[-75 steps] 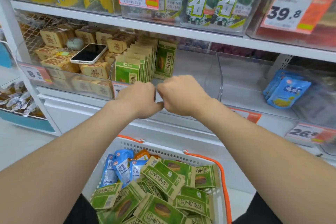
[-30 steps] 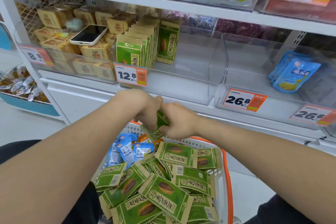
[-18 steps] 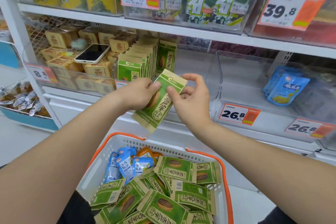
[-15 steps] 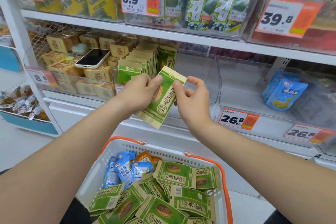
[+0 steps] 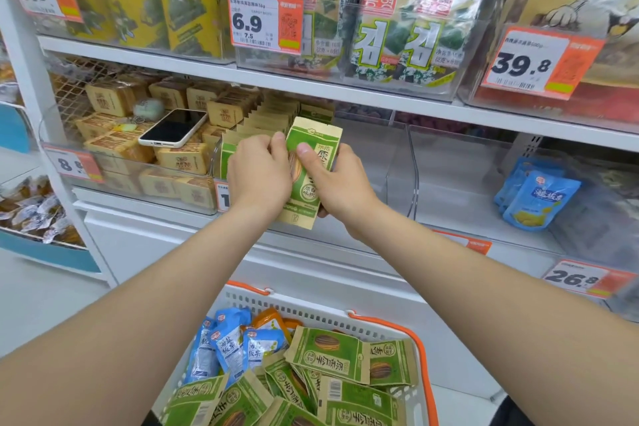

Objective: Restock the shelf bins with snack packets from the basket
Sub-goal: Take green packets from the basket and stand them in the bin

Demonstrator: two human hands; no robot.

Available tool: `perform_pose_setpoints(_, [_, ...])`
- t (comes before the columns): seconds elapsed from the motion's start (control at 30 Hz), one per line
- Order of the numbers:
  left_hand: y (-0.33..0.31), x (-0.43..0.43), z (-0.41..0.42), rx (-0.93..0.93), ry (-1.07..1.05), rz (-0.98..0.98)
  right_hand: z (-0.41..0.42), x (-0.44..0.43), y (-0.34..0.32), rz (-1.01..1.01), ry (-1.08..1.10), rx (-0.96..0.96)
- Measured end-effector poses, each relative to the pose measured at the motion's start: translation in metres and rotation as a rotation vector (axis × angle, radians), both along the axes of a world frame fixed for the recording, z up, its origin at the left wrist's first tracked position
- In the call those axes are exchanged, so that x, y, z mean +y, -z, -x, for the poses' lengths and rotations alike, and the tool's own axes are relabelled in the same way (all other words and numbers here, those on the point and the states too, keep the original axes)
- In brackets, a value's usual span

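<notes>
Both hands hold one green and tan snack packet upright in front of the clear shelf bin. My left hand pinches its left edge. My right hand grips its right side, thumb across the front. Just behind the packet stands a row of the same packets in the bin's left part. The white basket with orange handles sits below, filled with several green packets and some blue ones.
A phone lies on tan boxes in the bin to the left. Blue pouches sit in the clear bin on the right. Seaweed packs fill the shelf above. Price tags hang along the shelf edges.
Both hands took a green packet out of the basket, raised it to the shelf and turned it upright near the row in the bin.
</notes>
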State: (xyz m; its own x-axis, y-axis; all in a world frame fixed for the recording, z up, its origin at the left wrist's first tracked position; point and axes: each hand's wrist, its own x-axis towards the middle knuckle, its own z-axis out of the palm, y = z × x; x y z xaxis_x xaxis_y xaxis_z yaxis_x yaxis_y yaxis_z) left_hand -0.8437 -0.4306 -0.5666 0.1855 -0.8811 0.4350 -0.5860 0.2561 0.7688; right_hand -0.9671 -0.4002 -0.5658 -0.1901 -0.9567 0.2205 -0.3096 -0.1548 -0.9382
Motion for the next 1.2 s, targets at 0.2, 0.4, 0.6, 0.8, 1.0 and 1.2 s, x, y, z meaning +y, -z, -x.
perform_pose_setpoints(0.2, [-0.004,-0.009,0.0,-0.368,0.015,0.201,0.022,-0.037,0.007,-0.047,0.204,-0.173])
perform_pose_setpoints(0.4, [0.008,-0.033,0.0,-0.667,-0.142,0.051,0.046,-0.089,0.015,-0.112,0.211,0.037])
perform_pose_setpoints(0.6, [0.019,-0.054,-0.003,-0.715,-0.213,0.033,0.047,-0.137,0.019,-0.204,0.235,0.368])
perform_pose_setpoints(0.8, [0.029,-0.064,-0.003,-0.741,-0.214,0.09,0.039,-0.17,0.02,-0.213,0.348,0.42])
perform_pose_setpoints(1.0, [0.032,-0.067,-0.002,-0.721,-0.211,0.104,0.038,-0.181,0.032,-0.243,0.426,0.434])
perform_pose_setpoints(1.2, [0.03,-0.065,-0.004,-0.716,-0.198,0.098,0.039,-0.172,0.03,-0.27,0.346,0.432])
